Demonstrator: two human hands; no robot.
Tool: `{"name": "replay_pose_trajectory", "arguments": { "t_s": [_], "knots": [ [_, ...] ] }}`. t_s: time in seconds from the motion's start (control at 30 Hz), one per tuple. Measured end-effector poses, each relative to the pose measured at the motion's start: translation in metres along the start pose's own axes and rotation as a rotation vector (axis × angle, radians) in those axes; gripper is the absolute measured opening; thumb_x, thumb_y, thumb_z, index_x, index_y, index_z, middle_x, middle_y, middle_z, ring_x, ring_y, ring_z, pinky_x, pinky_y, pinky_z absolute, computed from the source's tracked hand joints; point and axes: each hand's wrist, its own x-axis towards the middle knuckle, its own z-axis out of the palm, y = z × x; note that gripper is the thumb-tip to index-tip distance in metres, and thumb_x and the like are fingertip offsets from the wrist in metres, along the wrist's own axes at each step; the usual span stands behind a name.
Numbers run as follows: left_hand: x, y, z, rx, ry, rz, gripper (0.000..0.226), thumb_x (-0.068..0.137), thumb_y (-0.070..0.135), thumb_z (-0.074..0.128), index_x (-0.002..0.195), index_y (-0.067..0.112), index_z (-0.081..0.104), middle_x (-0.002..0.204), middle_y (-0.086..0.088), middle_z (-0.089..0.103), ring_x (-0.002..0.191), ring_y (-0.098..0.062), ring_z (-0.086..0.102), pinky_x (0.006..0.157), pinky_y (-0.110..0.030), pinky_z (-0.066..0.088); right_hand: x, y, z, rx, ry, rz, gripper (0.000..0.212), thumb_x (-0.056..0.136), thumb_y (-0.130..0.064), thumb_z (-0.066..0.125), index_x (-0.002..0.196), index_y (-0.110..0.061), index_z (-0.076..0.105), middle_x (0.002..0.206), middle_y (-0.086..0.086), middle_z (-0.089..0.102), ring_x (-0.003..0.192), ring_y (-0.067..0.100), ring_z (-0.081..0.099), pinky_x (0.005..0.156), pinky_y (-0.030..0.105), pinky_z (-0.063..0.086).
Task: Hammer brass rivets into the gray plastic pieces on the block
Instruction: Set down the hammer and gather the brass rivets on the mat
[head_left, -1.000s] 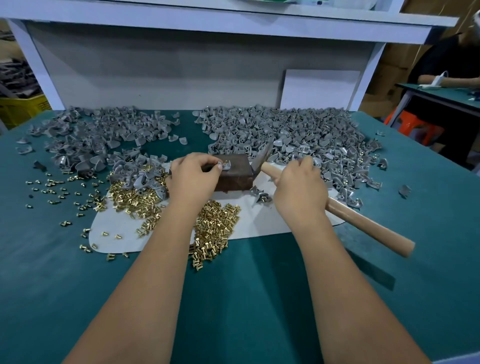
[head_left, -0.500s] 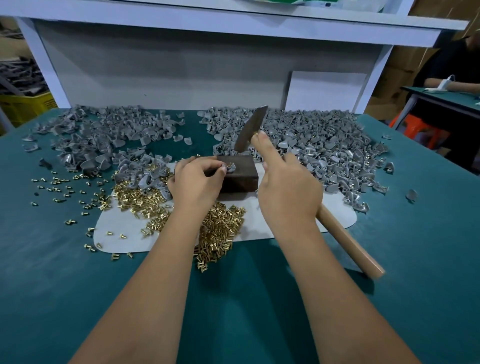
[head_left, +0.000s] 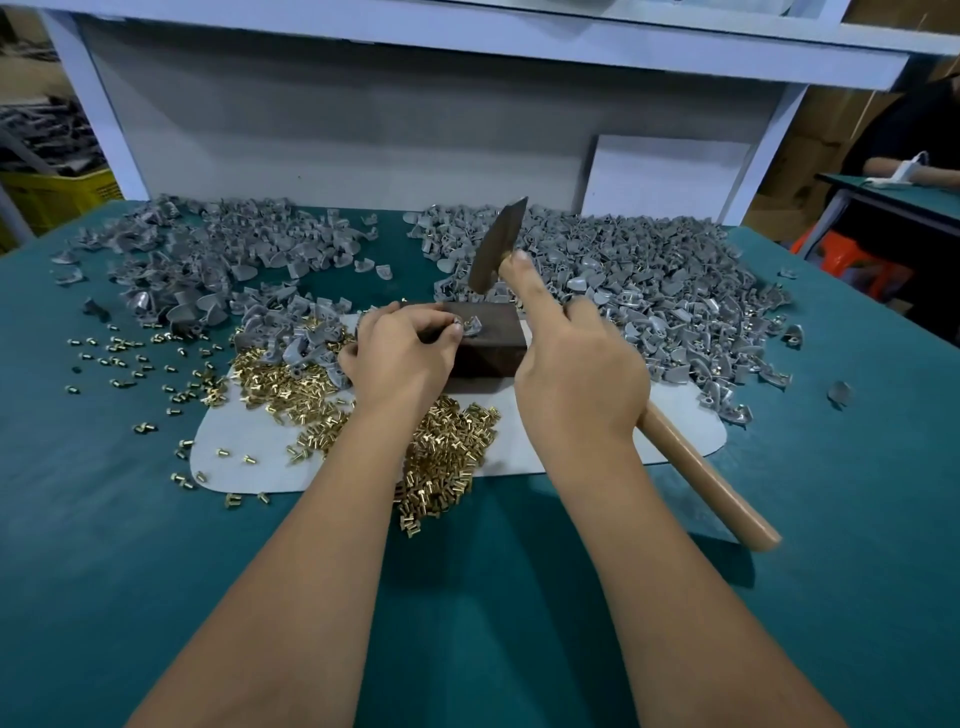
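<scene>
A dark brown block (head_left: 491, 348) sits on a white mat (head_left: 524, 447) in the middle of the green table. On its top lies a gray plastic piece (head_left: 471, 327) with a brass rivet in it, pinched by my left hand (head_left: 402, 353). My right hand (head_left: 576, 364) grips the wooden handle of a hammer (head_left: 496, 249), index finger stretched along it. The metal head is raised above the block's far edge. A heap of brass rivets (head_left: 447, 452) lies on the mat under my left wrist.
Two big heaps of gray plastic pieces lie behind the block, one at the left (head_left: 218, 260) and one at the right (head_left: 654, 291). Loose rivets (head_left: 130, 364) are scattered at the left. A white back panel (head_left: 337, 130) closes the far side. Another person sits at the far right.
The hammer went from lying low beside the block to head raised above it. My left hand stayed on the piece on the block.
</scene>
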Motion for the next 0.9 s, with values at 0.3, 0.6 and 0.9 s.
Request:
{"name": "replay_pose_trajectory", "arguments": {
  "t_s": [0.3, 0.6, 0.9],
  "knots": [
    [0.000, 0.000, -0.001, -0.008, -0.005, 0.024, 0.010, 0.091, 0.037, 0.066, 0.095, 0.040, 0.074, 0.124, 0.016, 0.064, 0.135, -0.013, 0.040, 0.107, -0.040, 0.018, -0.001, -0.001, 0.003, -0.018, -0.032, -0.040, 0.075, 0.084, -0.008, 0.059, 0.144, -0.044, 0.033, 0.084, 0.007, 0.055, 0.060, 0.021, 0.036, 0.051, 0.031, 0.028],
    [-0.003, 0.001, -0.003, -0.009, -0.015, 0.062, 0.012, 0.091, 0.038, 0.063, 0.082, 0.047, 0.065, 0.111, 0.029, 0.061, 0.133, -0.013, 0.040, 0.103, -0.046, 0.019, 0.008, 0.012, 0.003, -0.006, 0.009, 0.047, 0.072, 0.084, -0.004, 0.057, 0.142, -0.041, 0.036, 0.096, 0.009, 0.046, 0.050, 0.016, 0.031, 0.046, 0.025, 0.018],
    [-0.005, 0.000, -0.009, -0.175, -0.110, 0.060, 0.021, 0.088, 0.033, 0.070, 0.072, 0.046, 0.064, 0.101, 0.034, 0.052, 0.134, -0.018, 0.030, 0.112, -0.053, 0.024, 0.016, 0.025, 0.015, 0.042, -0.204, 0.161, 0.049, 0.094, -0.018, 0.049, 0.140, -0.027, 0.037, 0.116, 0.012, 0.054, 0.083, 0.032, 0.059, 0.059, 0.032, 0.029]
  ]
}}
